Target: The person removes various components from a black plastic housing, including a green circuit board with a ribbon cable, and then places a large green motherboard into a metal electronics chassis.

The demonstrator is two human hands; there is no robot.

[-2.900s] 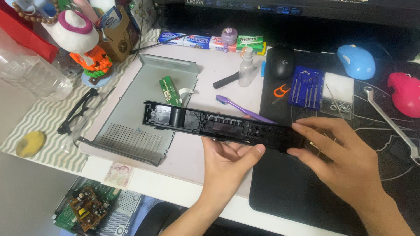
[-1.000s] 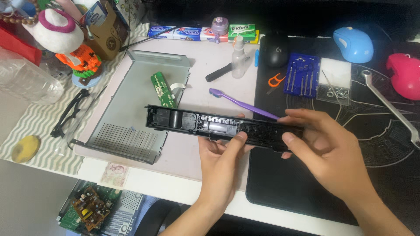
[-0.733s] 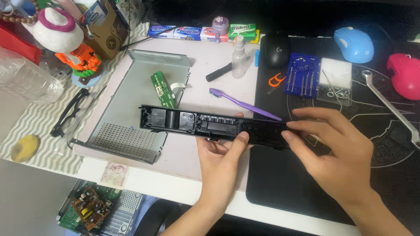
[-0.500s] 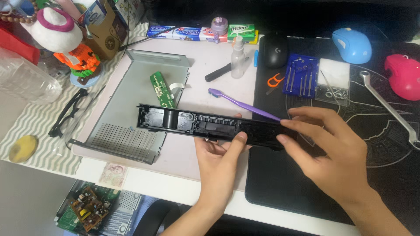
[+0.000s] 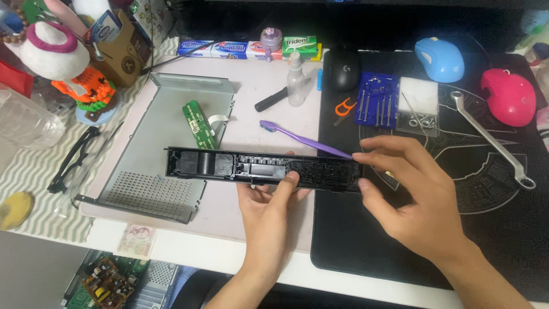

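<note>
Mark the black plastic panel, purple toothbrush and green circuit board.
black plastic panel (image 5: 229,165): head view, left part of its long body.
purple toothbrush (image 5: 306,139): head view, mid handle.
green circuit board (image 5: 196,125): head view, board's middle.

desk (image 5: 240,252): white top | mat (image 5: 503,240): black | light: even

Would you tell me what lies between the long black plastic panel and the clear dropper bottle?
In the head view, the purple toothbrush lies between the black panel and the bottle.
</note>
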